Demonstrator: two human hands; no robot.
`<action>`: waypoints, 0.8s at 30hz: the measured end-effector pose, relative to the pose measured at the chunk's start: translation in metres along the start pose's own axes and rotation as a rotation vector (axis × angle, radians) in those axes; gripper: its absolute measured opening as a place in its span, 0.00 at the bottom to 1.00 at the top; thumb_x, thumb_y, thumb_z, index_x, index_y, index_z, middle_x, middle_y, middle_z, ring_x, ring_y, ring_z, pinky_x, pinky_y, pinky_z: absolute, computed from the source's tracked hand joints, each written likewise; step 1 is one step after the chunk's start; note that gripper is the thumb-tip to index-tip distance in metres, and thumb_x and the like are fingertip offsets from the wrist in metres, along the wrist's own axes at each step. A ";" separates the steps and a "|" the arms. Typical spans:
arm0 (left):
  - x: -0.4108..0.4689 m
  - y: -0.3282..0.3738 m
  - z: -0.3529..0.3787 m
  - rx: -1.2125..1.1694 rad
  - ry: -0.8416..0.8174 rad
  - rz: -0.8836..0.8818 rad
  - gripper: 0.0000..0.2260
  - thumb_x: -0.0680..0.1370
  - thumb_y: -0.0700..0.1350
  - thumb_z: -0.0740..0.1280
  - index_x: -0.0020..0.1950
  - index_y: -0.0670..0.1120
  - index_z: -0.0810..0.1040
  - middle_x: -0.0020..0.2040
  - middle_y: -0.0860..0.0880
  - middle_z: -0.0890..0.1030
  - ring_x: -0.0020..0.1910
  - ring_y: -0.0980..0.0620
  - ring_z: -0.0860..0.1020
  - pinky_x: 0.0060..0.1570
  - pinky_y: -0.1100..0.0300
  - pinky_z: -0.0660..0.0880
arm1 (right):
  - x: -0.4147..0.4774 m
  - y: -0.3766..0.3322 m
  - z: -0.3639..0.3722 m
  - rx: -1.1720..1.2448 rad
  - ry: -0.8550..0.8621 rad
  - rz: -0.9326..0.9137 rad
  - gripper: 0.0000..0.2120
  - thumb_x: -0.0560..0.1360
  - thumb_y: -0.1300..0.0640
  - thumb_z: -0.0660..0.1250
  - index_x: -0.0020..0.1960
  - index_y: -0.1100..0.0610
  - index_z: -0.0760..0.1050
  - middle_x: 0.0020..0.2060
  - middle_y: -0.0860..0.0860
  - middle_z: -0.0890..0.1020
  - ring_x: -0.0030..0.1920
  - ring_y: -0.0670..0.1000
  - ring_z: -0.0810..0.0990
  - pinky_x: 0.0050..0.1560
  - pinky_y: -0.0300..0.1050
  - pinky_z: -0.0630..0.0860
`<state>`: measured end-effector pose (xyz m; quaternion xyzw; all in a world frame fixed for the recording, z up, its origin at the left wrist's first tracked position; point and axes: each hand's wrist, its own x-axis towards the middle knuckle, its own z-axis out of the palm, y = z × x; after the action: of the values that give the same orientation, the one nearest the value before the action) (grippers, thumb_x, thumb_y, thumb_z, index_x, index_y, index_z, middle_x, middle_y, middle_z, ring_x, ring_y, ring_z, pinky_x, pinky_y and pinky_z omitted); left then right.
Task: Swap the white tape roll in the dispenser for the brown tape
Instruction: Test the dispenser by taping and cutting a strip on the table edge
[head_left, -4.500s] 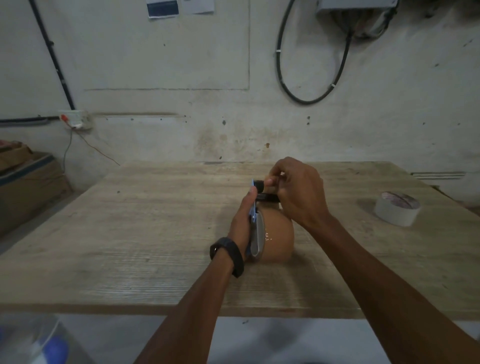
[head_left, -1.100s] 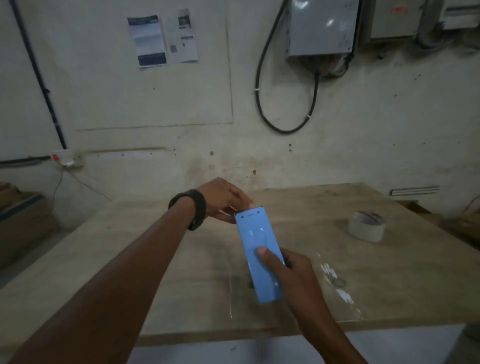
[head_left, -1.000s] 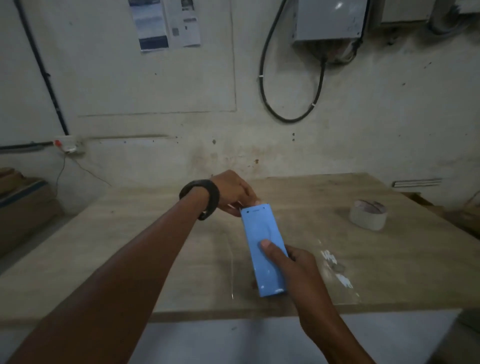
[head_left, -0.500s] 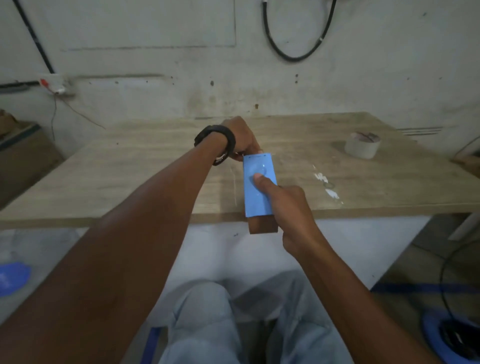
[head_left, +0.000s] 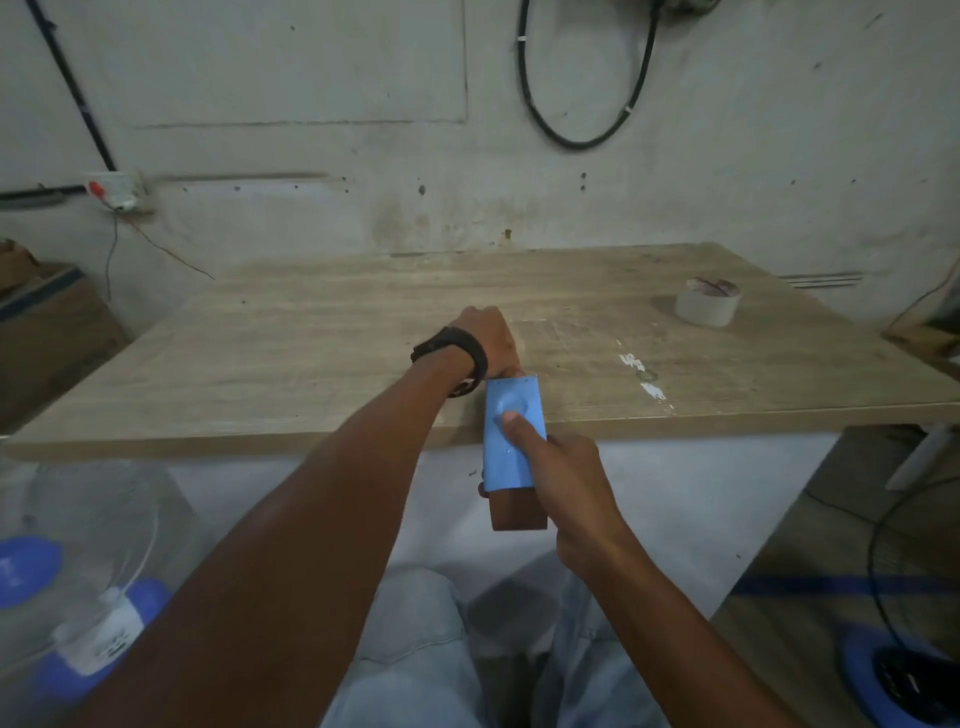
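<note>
Two hands: both closed on one flat blue tape dispenser (head_left: 511, 436).
Left hand (head_left: 491, 340): curled shut at the dispenser's far end, black wristband (head_left: 457, 349) on the wrist.
Right hand (head_left: 561, 478): wrapped round the near end, thumb pressed flat on the blue face.
Brown tape roll (head_left: 517, 510): showing under the dispenser's near end.
Dispenser axis: long way runs away from the person, over the near edge of the wooden desk (head_left: 322, 353).
White tape roll (head_left: 707, 301): lying flat, far right of desk, well apart.
Room: stained plaster wall, looped black cable (head_left: 582, 137).
</note>
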<state>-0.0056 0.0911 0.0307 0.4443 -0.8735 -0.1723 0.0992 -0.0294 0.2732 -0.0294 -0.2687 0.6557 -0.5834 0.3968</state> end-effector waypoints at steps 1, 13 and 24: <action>0.002 0.000 0.002 0.011 -0.002 0.003 0.10 0.71 0.47 0.75 0.46 0.42 0.88 0.46 0.43 0.88 0.46 0.45 0.85 0.49 0.48 0.84 | 0.001 0.002 0.000 0.004 0.004 0.002 0.28 0.60 0.32 0.72 0.49 0.53 0.83 0.42 0.53 0.88 0.44 0.57 0.88 0.53 0.61 0.83; 0.013 -0.008 0.018 0.047 -0.019 0.057 0.09 0.66 0.49 0.81 0.42 0.45 0.89 0.42 0.47 0.88 0.47 0.50 0.85 0.53 0.52 0.83 | 0.005 0.018 -0.007 -0.025 -0.054 0.087 0.30 0.61 0.33 0.73 0.49 0.58 0.83 0.41 0.56 0.89 0.44 0.58 0.88 0.54 0.62 0.83; 0.008 -0.016 0.015 -0.054 -0.022 0.100 0.09 0.66 0.47 0.82 0.41 0.46 0.89 0.40 0.49 0.88 0.47 0.52 0.84 0.55 0.52 0.82 | 0.003 0.016 -0.010 -0.034 -0.040 0.137 0.36 0.56 0.31 0.72 0.50 0.59 0.83 0.41 0.57 0.89 0.43 0.59 0.88 0.53 0.62 0.84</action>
<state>-0.0031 0.0796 0.0109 0.3951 -0.8909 -0.1954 0.1098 -0.0377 0.2791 -0.0453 -0.2415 0.6745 -0.5380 0.4441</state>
